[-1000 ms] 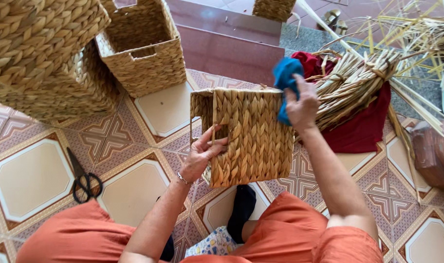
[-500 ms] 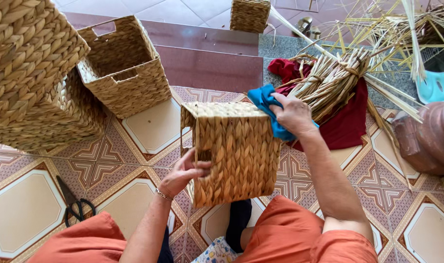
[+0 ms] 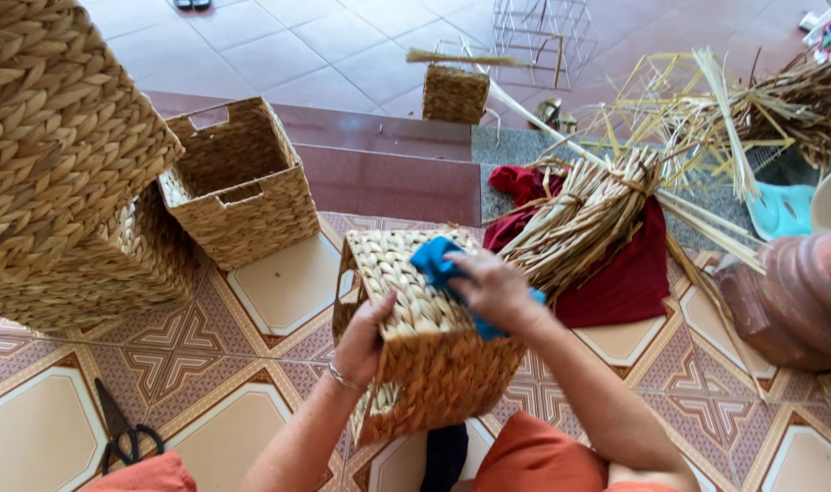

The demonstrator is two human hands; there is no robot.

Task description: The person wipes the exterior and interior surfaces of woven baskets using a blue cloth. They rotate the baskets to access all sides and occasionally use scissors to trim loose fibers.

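The woven basket [image 3: 425, 337] has tipped onto its side above the person's lap since the earlier frame. The left hand [image 3: 368, 339] grips its rim, fingers curled. The right hand [image 3: 494, 290] presses a bunched blue cloth [image 3: 436, 264] against the basket's upturned side.

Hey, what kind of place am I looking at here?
Probably a home basket-weaving workspace on a tiled floor: finished woven baskets stacked at left, a bundle of dried reeds on red cloth, bare wire frames behind.
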